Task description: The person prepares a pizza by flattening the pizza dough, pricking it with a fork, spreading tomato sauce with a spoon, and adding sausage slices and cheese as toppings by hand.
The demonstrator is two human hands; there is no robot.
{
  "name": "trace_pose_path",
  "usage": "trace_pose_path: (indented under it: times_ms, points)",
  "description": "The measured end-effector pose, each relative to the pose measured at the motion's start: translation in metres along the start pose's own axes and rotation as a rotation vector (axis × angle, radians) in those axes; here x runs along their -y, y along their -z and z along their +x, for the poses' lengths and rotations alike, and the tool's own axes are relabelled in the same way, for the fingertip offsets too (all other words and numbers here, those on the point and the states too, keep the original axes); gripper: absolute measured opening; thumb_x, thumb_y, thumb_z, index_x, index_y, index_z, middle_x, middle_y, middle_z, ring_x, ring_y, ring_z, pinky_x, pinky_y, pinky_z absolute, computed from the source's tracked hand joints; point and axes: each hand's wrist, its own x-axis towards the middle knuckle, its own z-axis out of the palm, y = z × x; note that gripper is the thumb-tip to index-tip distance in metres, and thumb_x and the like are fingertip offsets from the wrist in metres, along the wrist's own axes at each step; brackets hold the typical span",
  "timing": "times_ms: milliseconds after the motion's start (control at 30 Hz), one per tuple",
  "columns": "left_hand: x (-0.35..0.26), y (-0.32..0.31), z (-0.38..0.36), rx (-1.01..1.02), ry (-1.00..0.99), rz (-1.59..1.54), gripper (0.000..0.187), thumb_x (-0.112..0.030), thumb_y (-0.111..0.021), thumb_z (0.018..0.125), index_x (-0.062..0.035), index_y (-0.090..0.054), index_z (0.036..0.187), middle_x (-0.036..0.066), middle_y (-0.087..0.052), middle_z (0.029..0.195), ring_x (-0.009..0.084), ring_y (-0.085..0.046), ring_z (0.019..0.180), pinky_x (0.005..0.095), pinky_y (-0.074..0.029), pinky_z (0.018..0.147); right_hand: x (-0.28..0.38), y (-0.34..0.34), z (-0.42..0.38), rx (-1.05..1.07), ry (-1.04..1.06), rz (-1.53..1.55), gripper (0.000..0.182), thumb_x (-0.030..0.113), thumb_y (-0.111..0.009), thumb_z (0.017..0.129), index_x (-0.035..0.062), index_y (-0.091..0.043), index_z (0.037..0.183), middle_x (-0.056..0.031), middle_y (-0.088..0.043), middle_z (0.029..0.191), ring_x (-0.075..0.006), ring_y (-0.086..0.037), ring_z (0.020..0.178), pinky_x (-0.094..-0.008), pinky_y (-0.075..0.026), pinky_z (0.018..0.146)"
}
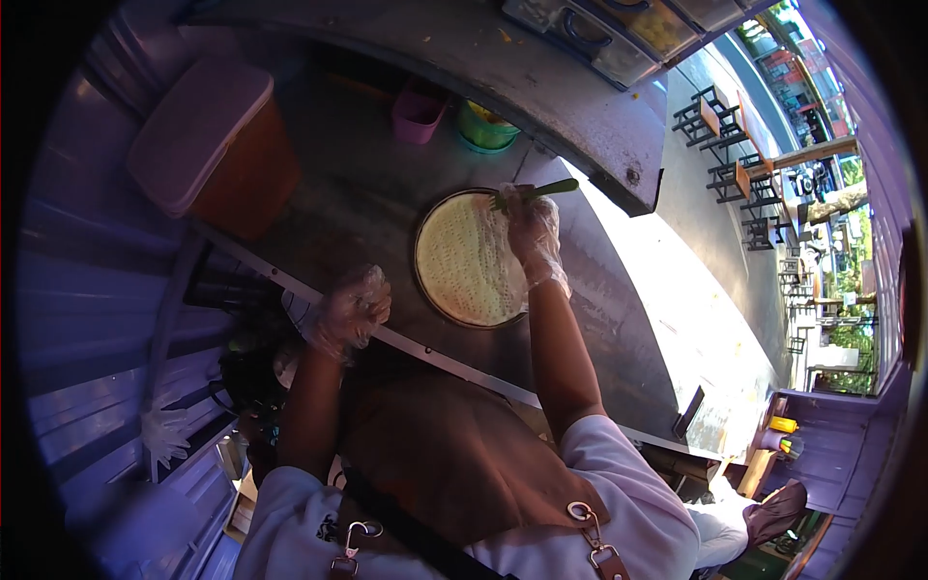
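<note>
Head view: right hand (532, 229) reaches forward, gripping a green fork (555, 188).

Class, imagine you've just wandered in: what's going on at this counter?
A person in a brown apron and see-through gloves is working at the counter. Their right hand holds a green fork over the edge of a flat, pale round of dough, which lies in a round pan and is covered in small marks. Their left hand is curled near the counter's edge, away from the pan.
</note>
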Motion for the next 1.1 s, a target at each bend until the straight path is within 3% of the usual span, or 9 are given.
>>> trace_pose_path:
  times_ms: [200,333,400,467,600,733,800,900,1100]
  points:
    - [-0.001,-0.010,0.001,0.019,-0.027,-0.035,0.017,-0.023,-0.061,0.097,-0.0128,-0.055,0.086,0.001,-0.049,0.070,0.0145,-0.050,0.061,0.0287,-0.041,0.057,0.022,-0.007,0.008,0.123,0.145,-0.116,0.040,0.040,-0.060,0.097,0.0015,-0.071,0.102,-0.0226,-0.071,0.094,-0.0390,-0.068,0.094,-0.0440,-0.050,0.082]
    - [0.007,-0.009,0.001,0.097,-0.044,0.084,0.027,-0.027,-0.058,0.099,-0.0150,-0.048,0.077,-0.002,-0.044,0.068,0.0115,-0.045,0.060,0.0276,-0.036,0.058,0.088,0.007,0.015,0.115,0.184,-0.150,0.036,0.035,-0.060,0.097,0.0026,-0.068,0.111,-0.0230,-0.069,0.107,-0.0378,-0.065,0.103,-0.0423,-0.050,0.086]
    - [0.012,-0.012,0.000,0.043,-0.139,0.117,0.029,-0.027,-0.057,0.100,-0.0155,-0.047,0.075,-0.003,-0.042,0.067,0.0102,-0.043,0.060,0.0273,-0.037,0.058,0.050,-0.010,0.091,0.056,0.620,-0.446,0.031,0.031,-0.059,0.098,0.0045,-0.067,0.113,-0.0203,-0.069,0.104,-0.0368,-0.066,0.102,-0.0413,-0.051,0.087]
    - [0.000,-0.020,0.001,0.113,-0.081,0.086,0.031,-0.028,-0.057,0.100,-0.0148,-0.046,0.075,-0.004,-0.040,0.065,0.0093,-0.041,0.058,0.0269,-0.036,0.056,0.074,-0.018,0.135,-0.913,1.547,-1.572,0.030,0.029,-0.055,0.100,0.0055,-0.068,0.113,-0.0186,-0.068,0.104,-0.0349,-0.067,0.099,-0.0423,-0.052,0.087]
    - [-0.005,-0.013,0.005,0.152,-0.135,0.191,0.033,-0.033,-0.059,0.100,-0.0132,-0.048,0.076,-0.003,-0.043,0.065,0.0092,-0.041,0.054,0.0265,-0.036,0.053,0.159,-0.066,0.214,-0.784,1.580,-1.328,0.031,0.031,-0.055,0.100,0.0059,-0.069,0.113,-0.0190,-0.068,0.107,-0.0352,-0.067,0.098,-0.0428,-0.053,0.086]
    - [-0.015,-0.031,-0.003,0.131,-0.017,0.048,0.031,-0.035,-0.065,0.097,-0.0111,-0.056,0.078,0.000,-0.048,0.066,0.0112,-0.048,0.058,0.0267,-0.039,0.051,0.208,-0.111,0.203,-0.586,1.522,-1.006,0.033,0.033,-0.054,0.100,0.0065,-0.069,0.113,-0.0194,-0.068,0.110,-0.0355,-0.068,0.097,-0.0435,-0.053,0.085]
    - [-0.005,-0.020,0.005,0.133,0.011,-0.062,0.031,-0.034,-0.064,0.097,-0.0051,-0.061,0.088,0.003,-0.058,0.065,0.0153,-0.055,0.061,0.0291,-0.045,0.056,0.208,-0.107,0.189,-0.491,1.455,-0.853,0.033,0.034,-0.054,0.101,0.0067,-0.069,0.113,-0.0197,-0.068,0.112,-0.0357,-0.068,0.097,-0.0439,-0.053,0.084]
    - [-0.006,-0.013,0.010,0.225,-0.050,0.006,0.028,-0.026,-0.063,0.098,0.0006,-0.067,0.106,0.016,-0.073,0.102,0.0233,-0.069,0.079,0.0350,-0.057,0.074,0.217,-0.108,0.166,-0.379,1.326,-0.642,0.035,0.035,-0.054,0.101,0.0071,-0.069,0.114,-0.0200,-0.068,0.115,-0.0359,-0.069,0.096,-0.0444,-0.054,0.083]
    - [-0.004,-0.035,-0.001,0.088,-0.043,-0.010,0.033,-0.026,-0.063,0.098,0.0023,-0.068,0.113,0.015,-0.072,0.102,0.0229,-0.069,0.084,0.0350,-0.056,0.077,0.163,-0.035,0.102,-0.189,0.975,-0.307,0.037,0.038,-0.053,0.101,0.0079,-0.069,0.114,-0.0207,-0.067,0.121,-0.0364,-0.070,0.095,-0.0455,-0.055,0.081]
